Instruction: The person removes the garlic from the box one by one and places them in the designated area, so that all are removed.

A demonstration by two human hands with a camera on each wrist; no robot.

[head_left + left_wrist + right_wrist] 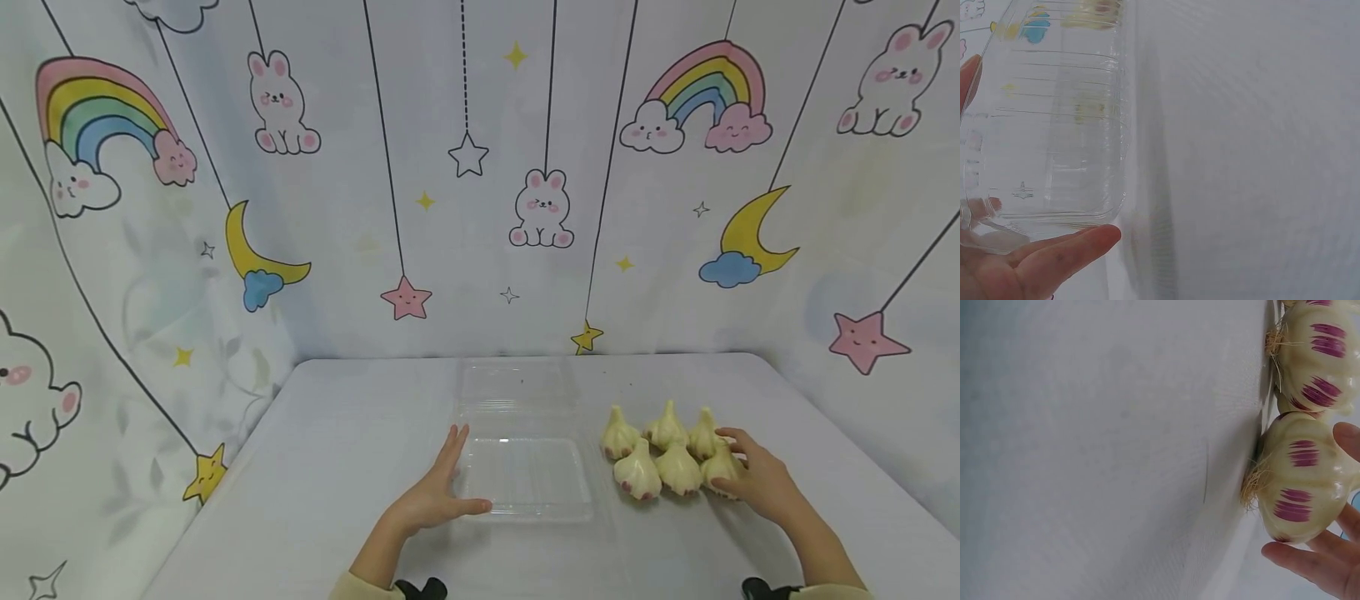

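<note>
A clear plastic box [528, 516] lies opened out on the table, its lid [517, 388] folded back behind it. Against its left side, my left hand [432, 493] spreads straight fingers, with the thumb along the front edge. In the left wrist view the box wall [1079, 144] stands between thumb and fingers. To the right are several garlic bulbs [636, 472] in two rows. My right hand [765, 479] curls round the front-right garlic bulb [1300, 478], thumb on one side and fingers on the other. That bulb has purple streaks and stringy roots.
A white cloth covers the table [322, 467]. Behind it rises a printed backdrop [337, 208] with rabbits, stars and rainbows. The garlic rows stand close to the right side of the box, with a narrow strip of cloth between them.
</note>
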